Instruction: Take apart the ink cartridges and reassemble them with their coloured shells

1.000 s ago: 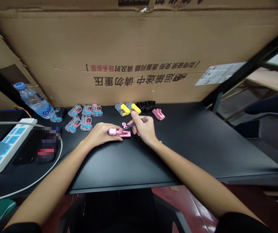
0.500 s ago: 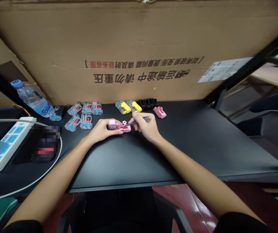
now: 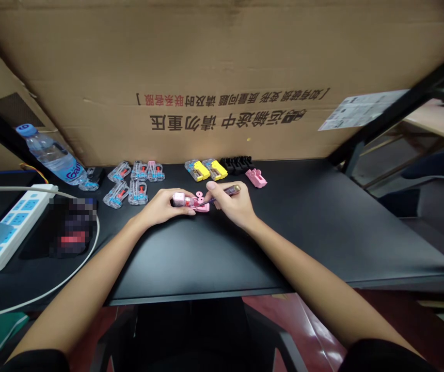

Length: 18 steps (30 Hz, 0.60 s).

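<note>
Slippage looks possible: left hand [image 3: 162,206] pinches a pink assembly [image 3: 188,201], on the near side of the yellow pieces [image 3: 201,171]; right hand [image 3: 234,205] grips a slanted pen-like tool [image 3: 232,190] that could skid.

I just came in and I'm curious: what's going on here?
A person's left hand holds a pink and clear piece, while the right hand holds a slim tool with its tip at that piece. Five clear pieces lie to the left on the black table, and another pink part lies farther right.
</note>
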Available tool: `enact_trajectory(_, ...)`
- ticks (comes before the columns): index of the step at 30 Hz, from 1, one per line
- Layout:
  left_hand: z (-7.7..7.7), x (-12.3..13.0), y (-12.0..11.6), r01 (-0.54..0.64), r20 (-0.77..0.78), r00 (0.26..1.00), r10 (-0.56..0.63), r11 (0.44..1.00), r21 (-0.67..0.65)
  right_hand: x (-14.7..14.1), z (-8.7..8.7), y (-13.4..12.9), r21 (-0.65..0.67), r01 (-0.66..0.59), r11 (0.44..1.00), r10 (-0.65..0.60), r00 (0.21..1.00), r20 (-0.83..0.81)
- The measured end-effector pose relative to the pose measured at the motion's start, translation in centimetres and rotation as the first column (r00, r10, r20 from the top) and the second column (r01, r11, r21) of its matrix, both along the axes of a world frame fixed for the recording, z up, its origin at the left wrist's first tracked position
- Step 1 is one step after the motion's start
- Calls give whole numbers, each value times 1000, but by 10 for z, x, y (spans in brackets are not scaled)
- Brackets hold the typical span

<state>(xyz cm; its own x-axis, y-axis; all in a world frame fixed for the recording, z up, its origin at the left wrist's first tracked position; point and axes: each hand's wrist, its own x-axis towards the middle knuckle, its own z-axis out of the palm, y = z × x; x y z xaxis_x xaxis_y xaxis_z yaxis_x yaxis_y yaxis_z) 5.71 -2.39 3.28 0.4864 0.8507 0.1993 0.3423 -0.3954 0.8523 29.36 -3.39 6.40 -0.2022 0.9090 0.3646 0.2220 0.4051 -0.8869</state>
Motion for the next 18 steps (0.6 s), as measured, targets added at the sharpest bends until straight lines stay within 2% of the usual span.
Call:
enact_trajectory(4, 2, 2, -3, -20, -40, 999, 23, 997, 71, 0, 0, -1, 3, -2, 1000, 1, 999, 37)
enact_trajectory(9, -2, 1, -3, -16, -97, 994, 41, 969, 246, -6, -6, -2, -114, 111, 987, -117, 992, -45)
enact_trajectory(13, -6, -1, -2, -12, -122, 990, 69, 910, 415, -10, -9, -3, -171, 147, 974, -169, 978, -120)
enact_trajectory(18, -7, 3, -3, -78, -78, 985, 151, 809, 583, -12, -10, -2, -156, 236, 959, -263, 947, -184)
